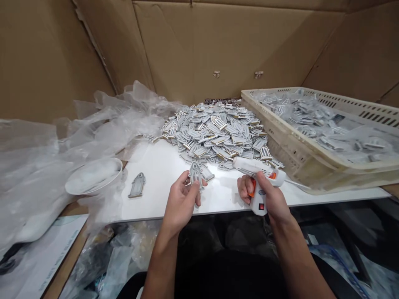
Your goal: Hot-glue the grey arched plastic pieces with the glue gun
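Note:
My left hand (183,198) is closed on a small grey arched piece (195,173), held upright between thumb and fingers above the front of the white board (162,166). In my right hand (264,193) is a white glue gun (257,166) with an orange trigger and a red switch, its nozzle pointing left toward the pile. Behind both hands rises a large pile of similar arched pieces (215,131). One single piece (137,185) lies flat on the board to the left. Another lies just behind the piece in my left hand.
A cream plastic crate (289,145) of bagged pieces stands at the right. Crumpled translucent plastic bags (124,120) and a white bowl (116,168) are at the left. Cardboard walls (193,50) enclose the back.

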